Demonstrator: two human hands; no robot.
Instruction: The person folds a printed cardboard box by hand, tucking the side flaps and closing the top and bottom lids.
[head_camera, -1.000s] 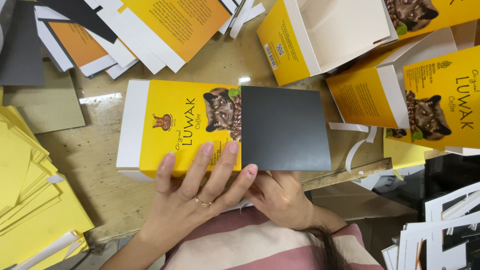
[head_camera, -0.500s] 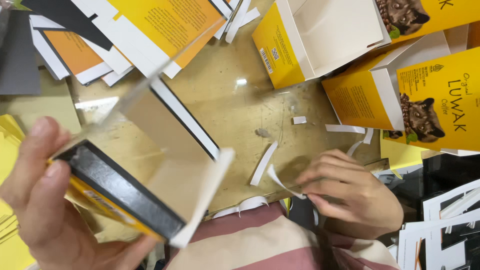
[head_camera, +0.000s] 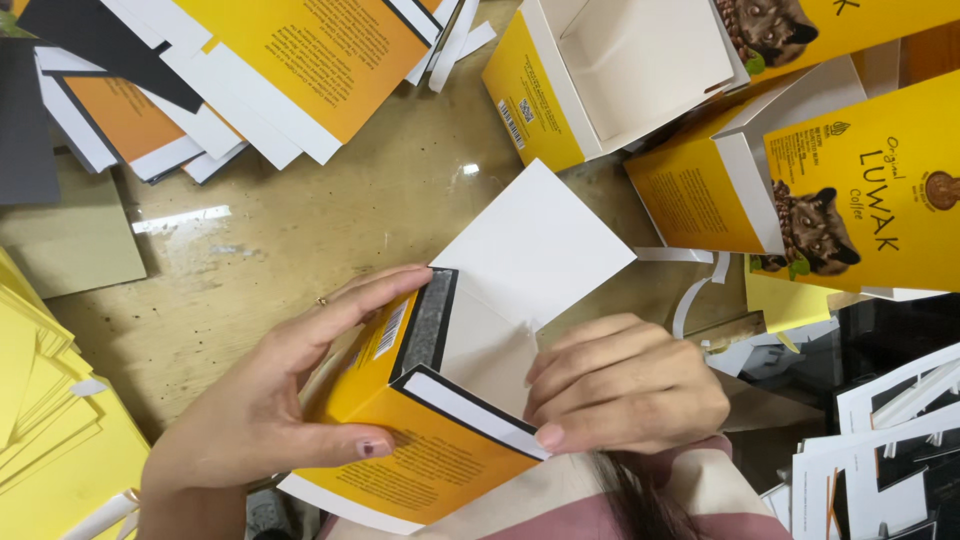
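My left hand (head_camera: 265, 400) grips a yellow cardboard box (head_camera: 420, 450) that is partly folded up, fingers along its side wall and thumb on the printed panel. A white flap (head_camera: 535, 245) of the box stands open towards the table. My right hand (head_camera: 625, 385) curls over the box's inner white face, fingertips pressing near the black-edged fold. The box is held close to my body above the worn wooden table (head_camera: 300, 230).
Assembled open yellow boxes (head_camera: 610, 75) lie at the back right. Flat printed box blanks (head_camera: 300, 60) are piled at the back left. A stack of yellow sheets (head_camera: 45, 420) sits at the left edge. White paper strips (head_camera: 690, 300) and black-and-white blanks (head_camera: 880, 450) lie at the right.
The box lay flat under my left hand a second ago. It was lifted and turned, and now both hands hold it with its walls folded up and my right hand moved onto it.
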